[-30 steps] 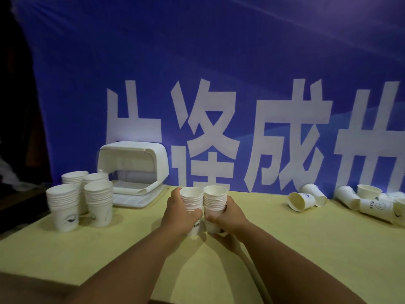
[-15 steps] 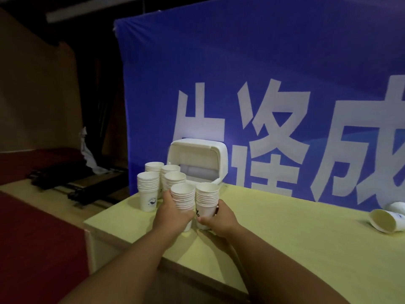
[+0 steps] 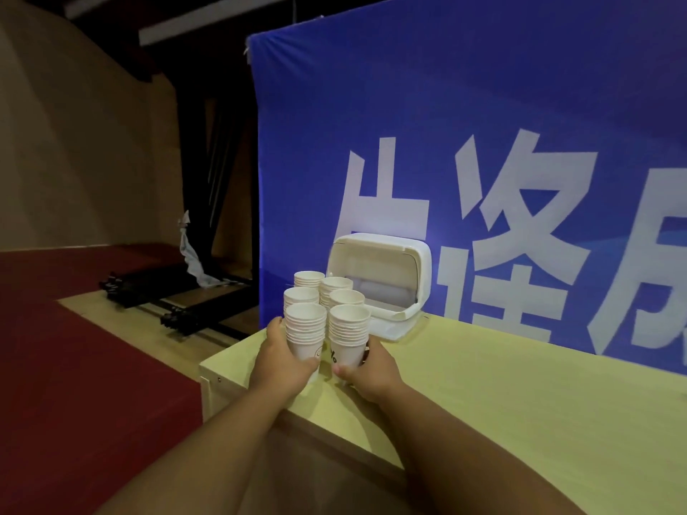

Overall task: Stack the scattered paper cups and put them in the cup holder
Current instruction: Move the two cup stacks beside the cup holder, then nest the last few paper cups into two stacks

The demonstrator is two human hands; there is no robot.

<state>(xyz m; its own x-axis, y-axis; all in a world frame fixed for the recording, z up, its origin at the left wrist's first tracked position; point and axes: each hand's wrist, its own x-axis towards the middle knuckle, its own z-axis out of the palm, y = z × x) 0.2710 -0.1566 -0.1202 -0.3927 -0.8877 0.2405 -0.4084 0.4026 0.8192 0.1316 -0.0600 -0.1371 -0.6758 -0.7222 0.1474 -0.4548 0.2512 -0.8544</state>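
Note:
Two stacks of white paper cups stand side by side near the table's left corner. My left hand (image 3: 283, 360) grips the left stack (image 3: 305, 330) and my right hand (image 3: 366, 368) grips the right stack (image 3: 348, 334). Right behind them stand several more cup stacks (image 3: 321, 291), bunched together. The white cup holder (image 3: 383, 280), its lid flipped open, sits behind those stacks against the blue backdrop.
The yellow table (image 3: 502, 410) stretches away to the right; its left edge and corner lie just left of my hands. A blue banner (image 3: 446, 143) with white characters backs the table. Dark stands lie on the red floor (image 3: 74, 347) to the left.
Both hands have carried the two stacks leftward along the table until they sit just in front of the other stacks. My view has swung left, and the loose cups at the right are out of sight.

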